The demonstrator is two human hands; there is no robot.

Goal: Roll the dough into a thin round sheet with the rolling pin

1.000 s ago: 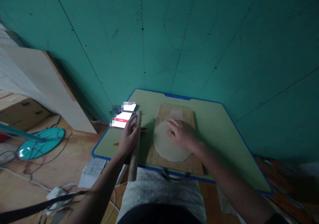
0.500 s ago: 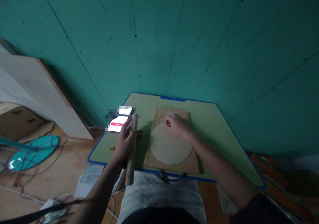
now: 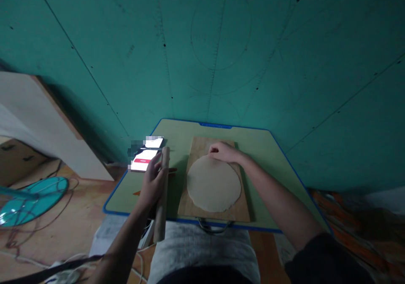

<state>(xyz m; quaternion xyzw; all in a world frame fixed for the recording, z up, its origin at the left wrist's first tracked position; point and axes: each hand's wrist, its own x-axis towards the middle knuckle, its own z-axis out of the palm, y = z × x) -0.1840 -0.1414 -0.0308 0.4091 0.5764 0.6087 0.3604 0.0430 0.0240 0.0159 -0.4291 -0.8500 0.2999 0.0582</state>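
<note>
A wooden rolling pin (image 3: 161,208) rests in my left hand (image 3: 154,182), its near end jutting past the table's front edge. On a wooden cutting board (image 3: 199,146) lies a thin, round sheet of dough (image 3: 213,187) with a slightly wavy rim. My right hand (image 3: 224,152) is at the far edge of the dough, fingers curled and pinched against that edge. The fingertips are partly hidden.
The board lies on a light green folding table (image 3: 265,157) with blue edging, pushed against a green wall (image 3: 202,65). A lit phone (image 3: 144,159) is at the table's left side. Cables and a turquoise round base (image 3: 38,202) occupy the floor at left.
My right hand has turned a little and its fingers now pinch the dough's far edge. The left hand keeps hold of the rolling pin. The whole view has shifted slightly.
</note>
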